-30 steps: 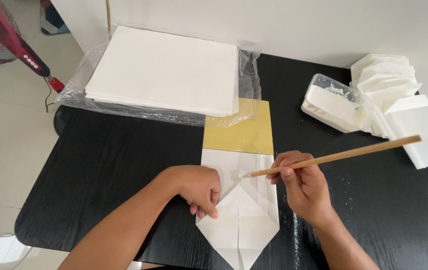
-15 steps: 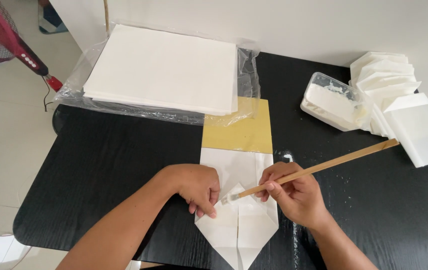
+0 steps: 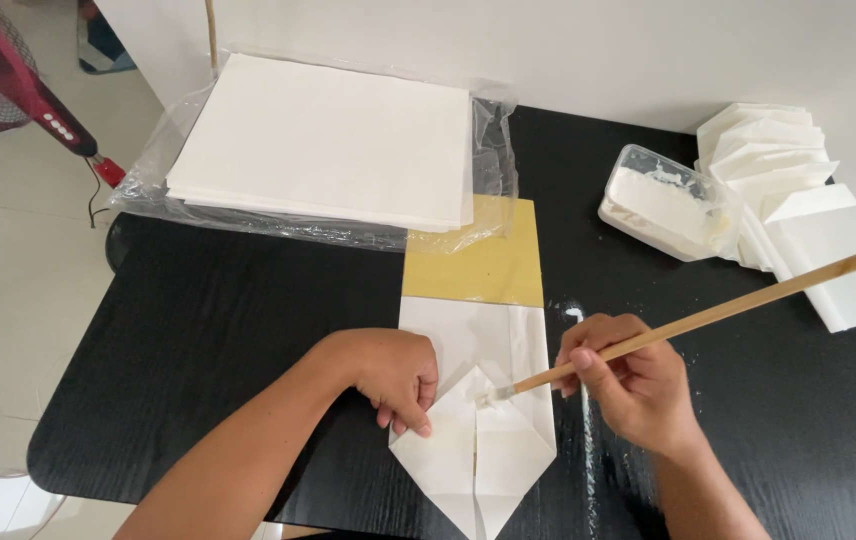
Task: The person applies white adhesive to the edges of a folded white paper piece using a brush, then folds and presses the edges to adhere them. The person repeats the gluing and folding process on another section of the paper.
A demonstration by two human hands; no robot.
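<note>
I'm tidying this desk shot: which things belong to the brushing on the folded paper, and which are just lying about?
In use:
left hand
right hand
bamboo brush
folded white paper
tub of white paste

Lying about:
bagged stack of white sheets
pile of folded papers
red fan

Right hand (image 3: 628, 385) brushes folded paper (image 3: 478, 410) (white).

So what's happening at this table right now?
A person sits at a black table. The left hand presses down a white folded paper sheet with a pointed bottom end, which has a gold-yellow panel at its top. The right hand holds a long bamboo-handled brush, its tip touching the folded flaps. A clear plastic tub of white paste, a plastic-wrapped stack of white sheets and finished folded pieces lie behind.
</note>
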